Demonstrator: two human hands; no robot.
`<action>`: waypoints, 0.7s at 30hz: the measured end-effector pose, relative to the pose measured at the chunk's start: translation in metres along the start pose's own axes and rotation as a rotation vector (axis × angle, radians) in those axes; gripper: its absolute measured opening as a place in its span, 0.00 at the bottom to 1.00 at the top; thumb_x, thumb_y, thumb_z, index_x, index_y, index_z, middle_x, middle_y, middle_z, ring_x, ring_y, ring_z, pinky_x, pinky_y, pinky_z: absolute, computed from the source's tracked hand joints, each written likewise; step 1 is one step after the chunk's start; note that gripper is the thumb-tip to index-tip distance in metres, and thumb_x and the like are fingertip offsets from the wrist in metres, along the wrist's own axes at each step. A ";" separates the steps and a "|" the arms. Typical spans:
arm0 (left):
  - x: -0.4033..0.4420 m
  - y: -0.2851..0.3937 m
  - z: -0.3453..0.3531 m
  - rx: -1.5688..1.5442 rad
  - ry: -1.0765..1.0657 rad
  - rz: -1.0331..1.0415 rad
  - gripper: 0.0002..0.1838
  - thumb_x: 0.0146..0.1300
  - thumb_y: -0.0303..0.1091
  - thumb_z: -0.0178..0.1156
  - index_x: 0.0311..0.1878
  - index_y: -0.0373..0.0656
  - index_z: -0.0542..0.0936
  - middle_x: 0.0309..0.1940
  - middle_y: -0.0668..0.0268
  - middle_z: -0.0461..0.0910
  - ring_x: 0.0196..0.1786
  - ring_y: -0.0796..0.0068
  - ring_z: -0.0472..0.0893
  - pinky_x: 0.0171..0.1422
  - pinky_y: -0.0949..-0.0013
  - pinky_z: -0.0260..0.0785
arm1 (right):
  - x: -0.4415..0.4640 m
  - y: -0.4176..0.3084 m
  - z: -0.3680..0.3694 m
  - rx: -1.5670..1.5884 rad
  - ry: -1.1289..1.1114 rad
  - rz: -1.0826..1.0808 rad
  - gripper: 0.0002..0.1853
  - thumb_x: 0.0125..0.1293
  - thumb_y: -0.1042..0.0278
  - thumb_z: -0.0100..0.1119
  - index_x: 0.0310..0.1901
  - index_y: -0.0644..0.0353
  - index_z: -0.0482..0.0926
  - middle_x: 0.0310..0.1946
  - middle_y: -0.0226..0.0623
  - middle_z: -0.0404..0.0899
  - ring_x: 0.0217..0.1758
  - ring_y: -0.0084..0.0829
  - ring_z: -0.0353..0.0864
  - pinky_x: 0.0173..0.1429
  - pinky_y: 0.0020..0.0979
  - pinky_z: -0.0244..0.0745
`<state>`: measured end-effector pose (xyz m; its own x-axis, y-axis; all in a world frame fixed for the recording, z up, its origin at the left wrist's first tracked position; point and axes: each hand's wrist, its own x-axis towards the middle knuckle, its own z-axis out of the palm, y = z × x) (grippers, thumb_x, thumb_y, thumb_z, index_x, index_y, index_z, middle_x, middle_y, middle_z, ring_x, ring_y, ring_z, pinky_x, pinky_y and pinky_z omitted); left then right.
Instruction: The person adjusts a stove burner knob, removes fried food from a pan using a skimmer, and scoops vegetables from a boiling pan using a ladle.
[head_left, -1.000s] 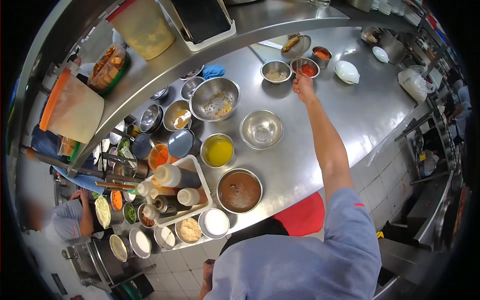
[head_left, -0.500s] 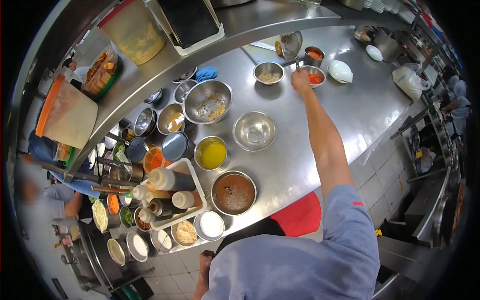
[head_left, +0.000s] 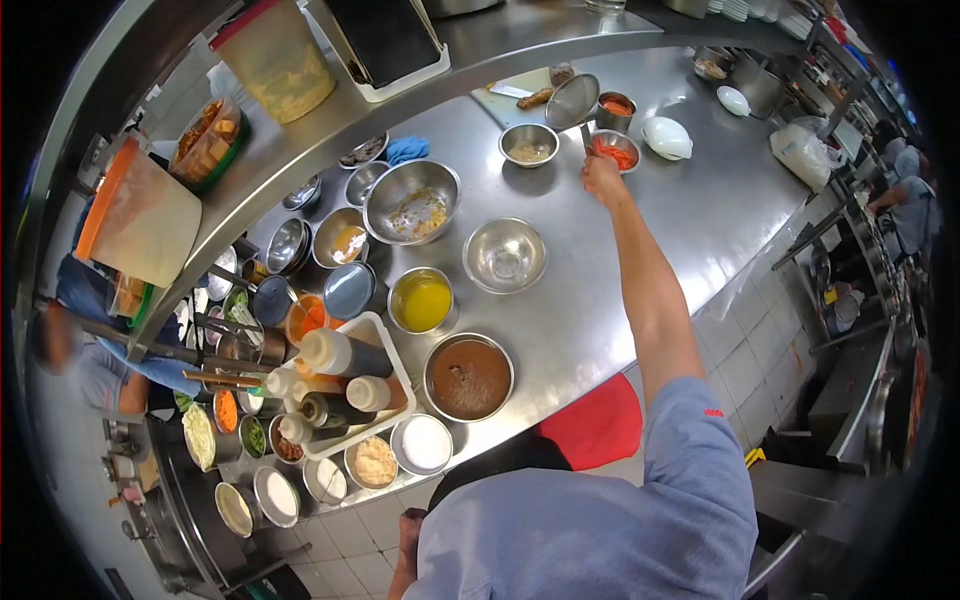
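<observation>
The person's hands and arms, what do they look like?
The right hand has no glove. Its arm is bare below a short grey-blue sleeve with a small red mark near the hem. The left hand, partly hidden, looks gloveless too.

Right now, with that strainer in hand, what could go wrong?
The right hand holds the round metal mesh strainer by its handle, close beside the small round steel bowl of red-orange strips; a low sideways swing might tip that bowl. The cylindrical steel cup with orange contents stands near the mesh, so it could get knocked too.
</observation>
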<state>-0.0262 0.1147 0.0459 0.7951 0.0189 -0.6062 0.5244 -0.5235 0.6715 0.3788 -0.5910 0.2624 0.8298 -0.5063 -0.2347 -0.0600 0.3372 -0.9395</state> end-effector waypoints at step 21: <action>0.084 -0.033 -0.082 0.433 -0.507 0.181 0.09 0.43 0.29 0.56 0.28 0.36 0.79 0.26 0.60 0.79 0.30 0.72 0.77 0.36 0.72 0.69 | -0.485 -0.029 -0.194 0.267 0.423 -0.373 0.13 0.64 0.61 0.43 0.48 0.56 0.68 0.17 0.21 0.60 0.10 0.11 0.50 0.12 0.15 0.45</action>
<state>0.0487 0.2036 0.0077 0.5629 -0.4462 -0.6957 0.1438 -0.7761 0.6141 -0.1297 -0.5098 0.3552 0.4729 -0.8805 -0.0329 0.3776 0.2362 -0.8953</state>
